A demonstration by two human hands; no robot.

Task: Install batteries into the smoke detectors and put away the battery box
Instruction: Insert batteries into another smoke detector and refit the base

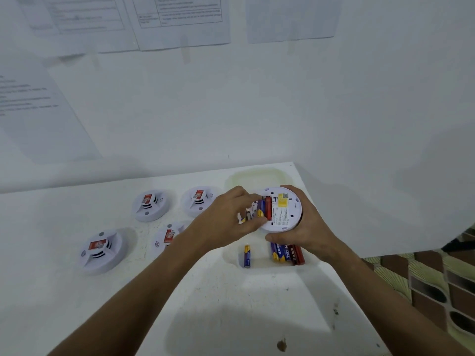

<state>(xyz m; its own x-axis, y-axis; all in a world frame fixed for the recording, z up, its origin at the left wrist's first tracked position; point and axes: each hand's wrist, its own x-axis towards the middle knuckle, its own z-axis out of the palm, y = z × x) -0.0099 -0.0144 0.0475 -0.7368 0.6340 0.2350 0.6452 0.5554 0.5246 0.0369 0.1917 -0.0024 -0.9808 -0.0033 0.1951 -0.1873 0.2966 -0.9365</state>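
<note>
A white worktop (pixel 128 291) stands against a pale wall hung with printed sheets (pixel 180 19), and a patterned floor shows past its right edge. Four detectors (pixel 150 205) lie face up in a loose cluster to the left, well apart from the hands, likely set aside so they don't crowd the work; whether they already have cells I cannot tell. The fifth detector (pixel 285 214) is held above the worktop with its back turned up, the right hand (pixel 300 235) wrapped around its rim from below and behind, which keeps the open battery bay steady and facing the person. The left hand (pixel 226 219) comes in from the other side, its grip pinching small white pieces and pressing at a blue-and-yellow battery (pixel 261 209) lying beside a red one (pixel 268 208) in the bay; it looks like the cell is being seated. Directly beneath the hands sits a clear battery box (pixel 257 271), kept close so spares are in easy reach: one loose cell (pixel 247 255) on its left, a bunch of others (pixel 288 254) on its right. Behind it, near the wall, lies what seems to be the lid (pixel 257 176), off and out of the way.
</note>
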